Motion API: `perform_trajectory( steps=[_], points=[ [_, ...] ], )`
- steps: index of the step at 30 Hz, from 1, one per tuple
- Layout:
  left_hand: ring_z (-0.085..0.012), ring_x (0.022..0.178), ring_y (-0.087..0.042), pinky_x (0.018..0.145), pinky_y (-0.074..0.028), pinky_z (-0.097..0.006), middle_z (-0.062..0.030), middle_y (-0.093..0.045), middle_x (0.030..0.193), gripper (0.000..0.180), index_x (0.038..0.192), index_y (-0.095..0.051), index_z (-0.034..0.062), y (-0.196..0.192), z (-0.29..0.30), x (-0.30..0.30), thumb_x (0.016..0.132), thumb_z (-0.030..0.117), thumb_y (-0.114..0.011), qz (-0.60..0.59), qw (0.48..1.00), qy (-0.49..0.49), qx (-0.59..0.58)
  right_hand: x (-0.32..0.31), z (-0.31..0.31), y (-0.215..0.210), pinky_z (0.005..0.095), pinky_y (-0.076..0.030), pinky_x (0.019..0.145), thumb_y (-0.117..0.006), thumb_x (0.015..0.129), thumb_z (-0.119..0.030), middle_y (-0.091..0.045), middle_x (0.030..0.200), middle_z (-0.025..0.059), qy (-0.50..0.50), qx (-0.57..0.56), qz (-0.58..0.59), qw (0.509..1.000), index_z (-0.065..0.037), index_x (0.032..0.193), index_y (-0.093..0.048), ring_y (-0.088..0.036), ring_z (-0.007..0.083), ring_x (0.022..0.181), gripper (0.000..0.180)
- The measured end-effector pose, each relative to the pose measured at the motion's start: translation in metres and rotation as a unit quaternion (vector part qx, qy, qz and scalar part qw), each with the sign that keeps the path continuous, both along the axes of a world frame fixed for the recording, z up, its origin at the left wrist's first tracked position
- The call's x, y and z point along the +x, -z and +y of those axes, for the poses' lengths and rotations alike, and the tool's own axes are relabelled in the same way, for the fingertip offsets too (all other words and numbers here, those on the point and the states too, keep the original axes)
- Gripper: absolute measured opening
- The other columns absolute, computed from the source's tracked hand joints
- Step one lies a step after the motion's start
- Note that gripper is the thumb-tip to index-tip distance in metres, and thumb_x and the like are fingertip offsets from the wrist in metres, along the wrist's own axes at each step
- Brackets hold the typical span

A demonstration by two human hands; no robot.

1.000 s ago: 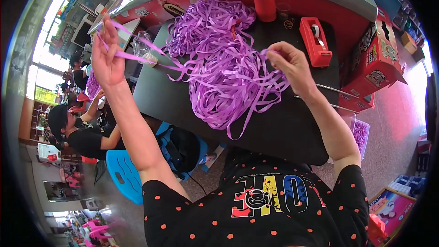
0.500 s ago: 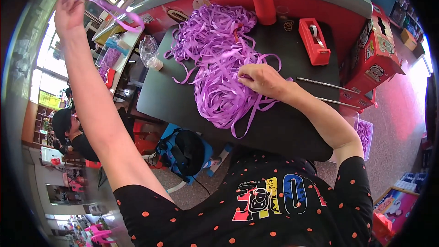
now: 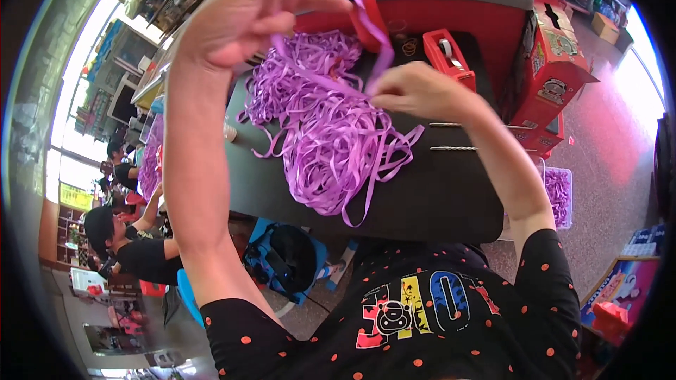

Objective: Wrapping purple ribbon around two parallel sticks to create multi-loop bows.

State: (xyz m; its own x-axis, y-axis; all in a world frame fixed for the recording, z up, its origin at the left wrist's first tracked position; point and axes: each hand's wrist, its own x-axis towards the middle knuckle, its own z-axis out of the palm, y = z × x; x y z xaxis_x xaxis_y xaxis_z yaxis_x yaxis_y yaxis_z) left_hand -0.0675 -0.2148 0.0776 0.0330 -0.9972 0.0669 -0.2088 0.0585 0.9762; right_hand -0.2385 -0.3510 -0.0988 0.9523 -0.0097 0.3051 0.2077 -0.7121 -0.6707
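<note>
A large tangled heap of purple ribbon [image 3: 327,151] lies on the dark table. Raised at the top of the view, my left hand [image 3: 243,10] pinches a ribbon strand [image 3: 380,28] at its fingertips, its other fingers loosely apart. That strand curves down toward my right hand [image 3: 419,91], whose fingers are closed on ribbon just above the heap's right side. Another slanting length of ribbon runs between the left wrist and the right fingers. Motion blurs both hands somewhat, and the exact grip of the right fingertips is partly hidden.
A red tumbler [image 3: 366,17] and a red tape dispenser [image 3: 449,56] stand at the table's far side. Two metal rods [image 3: 451,148] lie at right, near a red box [image 3: 560,77]. A tub of purple pieces [image 3: 560,197] sits below. Another person [image 3: 134,246] is at left.
My left hand has swung from the far upper left inward, over the heap, carrying the strand. My right hand has risen slightly away from me. The view has shifted left.
</note>
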Motion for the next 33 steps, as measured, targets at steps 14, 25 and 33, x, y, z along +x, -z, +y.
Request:
perform_trajectory(
  steps=[14, 25, 33],
  points=[
    [-0.0034, 0.063, -0.058, 0.045, -0.035, -0.012, -0.0045, -0.065, 0.084, 0.019, 0.102, -0.059, 0.0039, 0.088, -0.145, -0.168, 0.091, 0.02, -0.06, -0.034, 0.961, 0.26, 0.091, -0.228, -0.046, -0.019, 0.0196, -0.046, 0.067, -0.055, 0.095, -0.021, -0.063, 0.085, 0.0046, 0.276, 0.334, -0.146, 0.89, 0.002, 0.106, -0.063, -0.06, 0.0082, 0.077, 0.027],
    [-0.0059, 0.067, -0.054, 0.06, -0.043, -0.021, -0.0016, -0.064, 0.079, 0.021, 0.098, -0.067, 0.0009, 0.165, -0.206, -0.24, 0.088, 0.019, -0.065, 0.008, 0.916, 0.398, 0.051, -0.298, -0.024, 0.007, 0.0187, -0.036, 0.062, -0.062, 0.088, -0.008, -0.056, 0.077, -0.0022, 0.49, 0.139, -0.155, 0.846, 0.003, 0.091, -0.065, -0.049, 0.0038, 0.073, 0.012],
    [-0.0041, 0.075, -0.053, 0.068, -0.041, -0.019, 0.0025, -0.061, 0.08, 0.021, 0.097, -0.067, 0.001, 0.209, -0.231, -0.229, 0.089, 0.021, -0.063, -0.007, 0.911, 0.412, 0.016, -0.284, -0.043, 0.062, 0.0195, -0.039, 0.056, -0.064, 0.087, -0.014, -0.061, 0.073, -0.0002, 0.568, 0.115, -0.1, 0.809, 0.001, 0.092, -0.068, -0.052, 0.0046, 0.066, 0.017]
  ],
)
